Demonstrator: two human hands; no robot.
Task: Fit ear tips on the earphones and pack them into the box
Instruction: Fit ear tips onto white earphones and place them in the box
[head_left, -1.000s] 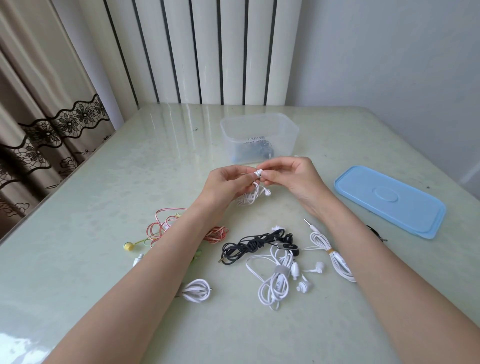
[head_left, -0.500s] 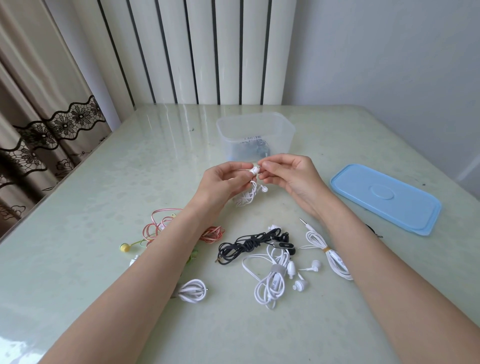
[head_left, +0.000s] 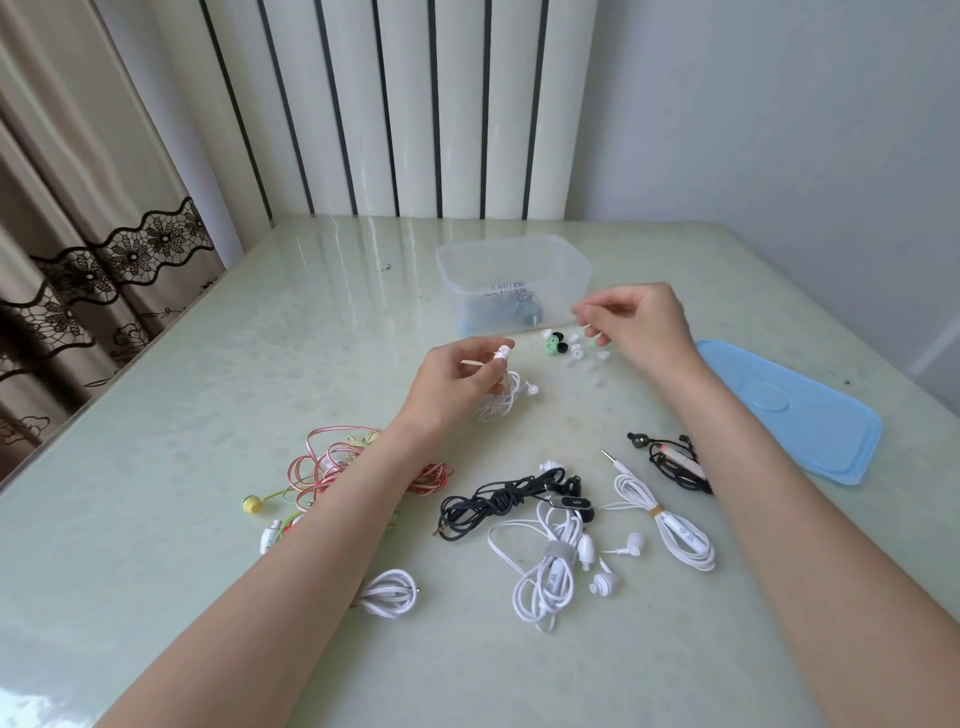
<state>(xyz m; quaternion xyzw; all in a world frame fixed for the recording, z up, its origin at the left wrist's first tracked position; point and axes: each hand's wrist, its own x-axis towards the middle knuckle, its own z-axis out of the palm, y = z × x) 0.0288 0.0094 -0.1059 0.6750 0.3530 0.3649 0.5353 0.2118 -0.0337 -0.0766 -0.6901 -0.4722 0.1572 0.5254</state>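
Bench (head_left: 208, 415) pale green, blue lid (head_left: 789, 410) at my right, clear box (head_left: 511, 280) open at the far middle. My left hand (head_left: 457, 384) pinches a white earbud (head_left: 503, 352), its cord bundle hanging below. My right hand (head_left: 634, 327), fingers curled, hovers over loose ear tips (head_left: 563, 348) just before the box; can't tell if it pinches one.

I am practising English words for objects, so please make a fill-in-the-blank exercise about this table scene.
1. The left hand holds a ____ earphone.
2. The flat light-blue plastic lid lies to the ____ of the clear plastic box.
3. The right hand hovers over small loose ear ____.
4. The coiled black earphone cable lies on the ____.

Missing words: white; right; tips; table
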